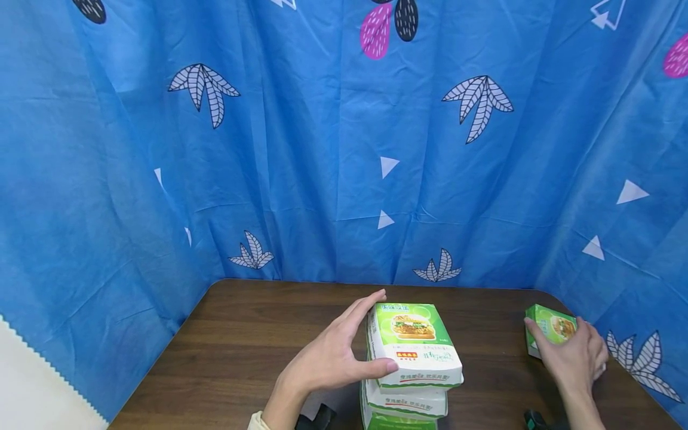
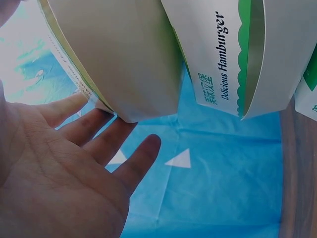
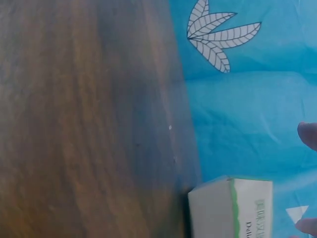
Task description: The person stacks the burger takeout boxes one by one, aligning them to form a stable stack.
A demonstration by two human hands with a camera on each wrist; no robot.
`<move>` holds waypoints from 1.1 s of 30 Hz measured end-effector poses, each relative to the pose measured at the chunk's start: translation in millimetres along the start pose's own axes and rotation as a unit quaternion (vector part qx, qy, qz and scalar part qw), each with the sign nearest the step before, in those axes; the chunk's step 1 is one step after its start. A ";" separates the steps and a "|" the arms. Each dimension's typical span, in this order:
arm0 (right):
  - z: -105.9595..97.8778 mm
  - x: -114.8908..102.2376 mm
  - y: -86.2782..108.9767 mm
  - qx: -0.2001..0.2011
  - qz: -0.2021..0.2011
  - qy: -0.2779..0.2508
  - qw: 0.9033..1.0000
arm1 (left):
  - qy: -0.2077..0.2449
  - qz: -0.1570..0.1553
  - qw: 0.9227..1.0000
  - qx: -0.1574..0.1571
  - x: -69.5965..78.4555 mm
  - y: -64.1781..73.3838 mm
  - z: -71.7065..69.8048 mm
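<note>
Several green and white hamburger boxes form a stack near the front middle of the table in the head view. My left hand (image 1: 335, 352) spans the top hamburger box (image 1: 414, 340), thumb across its front and fingers at its far left corner. In the left wrist view, the fingers (image 2: 101, 144) touch that box's edge, and "Delicious Hamburger" is printed on the box below (image 2: 213, 64). At the table's right edge, my right hand (image 1: 575, 358) is around a smaller hamburger box (image 1: 556, 325). The right wrist view shows a gap between two fingertips and this box (image 3: 252, 208); the thumb is hidden there.
The brown wooden table (image 1: 242, 334) has rounded far corners. A blue patterned curtain (image 1: 301, 179) hangs behind it and along both sides. Lower boxes (image 1: 405, 403) of the stack are partly cut off by the frame's bottom.
</note>
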State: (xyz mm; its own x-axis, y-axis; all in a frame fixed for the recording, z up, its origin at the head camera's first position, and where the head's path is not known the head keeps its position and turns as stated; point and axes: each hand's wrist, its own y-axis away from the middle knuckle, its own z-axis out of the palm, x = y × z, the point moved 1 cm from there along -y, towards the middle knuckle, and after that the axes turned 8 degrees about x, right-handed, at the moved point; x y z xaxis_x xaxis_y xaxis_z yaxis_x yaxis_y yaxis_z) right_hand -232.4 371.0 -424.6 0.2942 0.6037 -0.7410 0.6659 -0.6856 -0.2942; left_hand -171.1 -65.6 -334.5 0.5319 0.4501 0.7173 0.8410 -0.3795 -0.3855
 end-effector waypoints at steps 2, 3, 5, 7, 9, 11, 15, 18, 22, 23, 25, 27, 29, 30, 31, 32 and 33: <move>0.9 2.8 -0.5 0.006 -0.006 0.003 1.000 | 0.002 -0.005 1.000 -0.003 0.3 -0.1 0.1; 1.0 4.2 -1.1 0.011 -0.010 0.003 1.000 | 0.002 -0.005 1.000 -0.004 0.4 -0.2 0.1; 1.1 6.8 -1.9 0.019 -0.017 0.004 1.000 | 0.003 -0.004 1.000 -0.005 0.6 -0.3 0.2; 1.1 9.3 -2.7 0.026 -0.022 0.004 0.999 | 0.003 -0.004 1.000 -0.005 0.5 -0.5 0.5; 1.5 11.6 -3.0 0.031 -0.028 0.005 0.999 | 0.001 0.000 1.000 -0.005 0.3 -0.8 0.6; 2.5 14.2 -3.1 0.037 -0.036 0.003 0.999 | 0.000 0.002 1.000 -0.004 0.0 -1.0 1.0; 5.2 20.9 -2.1 0.053 -0.049 -0.005 0.997 | -0.005 0.010 1.000 -0.002 -0.5 -0.9 1.5; 6.5 25.2 -2.1 0.058 -0.048 -0.007 0.997 | -0.007 0.011 1.000 -0.001 -0.6 -0.6 1.8; 6.5 28.1 -2.7 0.052 -0.038 -0.013 0.998 | 0.000 0.006 1.000 -0.005 -0.7 -0.8 1.5; 6.2 28.5 -2.7 0.048 -0.035 -0.015 0.998 | 0.002 0.005 1.000 -0.006 -0.8 -0.9 1.4; 5.7 29.0 -2.5 0.040 -0.028 -0.020 0.999 | 0.006 0.002 1.000 -0.008 -0.9 -1.0 1.1; 5.7 29.6 -2.3 0.032 -0.020 -0.020 0.999 | 0.007 -0.001 1.000 -0.009 -1.0 -1.0 0.9; 6.2 31.0 -2.5 0.026 -0.013 -0.022 0.999 | 0.007 -0.003 1.000 -0.009 -0.9 -0.8 0.7; 6.6 31.7 -2.7 0.023 -0.009 -0.022 0.999 | 0.007 -0.005 1.000 -0.009 -0.8 -0.6 0.6; 7.1 32.5 -2.8 0.021 -0.006 -0.023 1.000 | 0.005 -0.004 1.000 -0.008 -0.8 -0.4 0.5; 7.5 33.2 -3.0 0.020 -0.002 -0.023 1.000 | 0.003 -0.003 1.000 -0.007 -0.8 -0.3 0.2; 7.9 33.9 -3.2 0.019 0.000 -0.024 1.000 | 0.002 -0.001 1.000 -0.005 -0.8 -0.2 -0.1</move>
State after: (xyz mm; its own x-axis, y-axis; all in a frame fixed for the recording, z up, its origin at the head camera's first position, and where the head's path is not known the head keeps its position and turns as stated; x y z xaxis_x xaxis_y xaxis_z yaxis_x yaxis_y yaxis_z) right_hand -230.0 390.5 -453.6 0.2593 0.5846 -0.7688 0.6390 -0.7007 -0.3173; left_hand -171.7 -65.9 -335.0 0.5291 0.4475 0.7210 0.8414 -0.3870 -0.3773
